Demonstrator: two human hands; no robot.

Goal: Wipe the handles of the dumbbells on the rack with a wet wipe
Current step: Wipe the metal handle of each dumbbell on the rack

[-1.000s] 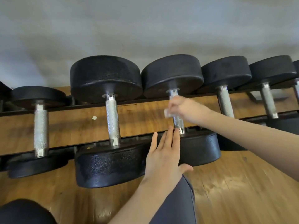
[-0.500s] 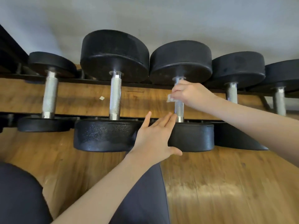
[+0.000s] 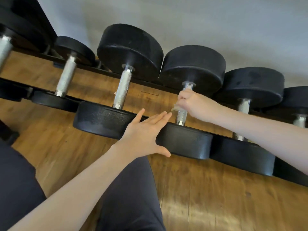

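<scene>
Several black dumbbells with knurled steel handles lie side by side on a low rack (image 3: 150, 83). My right hand (image 3: 195, 104) is closed around the handle (image 3: 181, 116) of the middle dumbbell, with a crumpled wet wipe (image 3: 175, 108) pressed against the steel; only a corner of the wipe shows at the fingers. My left hand (image 3: 143, 137) lies flat and open on the near head (image 3: 186, 142) of that same dumbbell. The bigger dumbbell's handle (image 3: 123, 89) stands bare just to the left, and a smaller one (image 3: 65, 77) further left.
More dumbbells continue to the right, one handle (image 3: 243, 105) partly behind my right forearm. The wooden floor (image 3: 216, 197) spreads below the rack, a grey wall (image 3: 200, 22) behind it. My dark-clothed knees (image 3: 133, 197) fill the lower left. A dark frame (image 3: 33, 17) rises at the upper left.
The view has tilted and swung right, so the rack now slopes down to the right. My right hand stays on the middle handle with the wipe; my left hand stays flat on the near head.
</scene>
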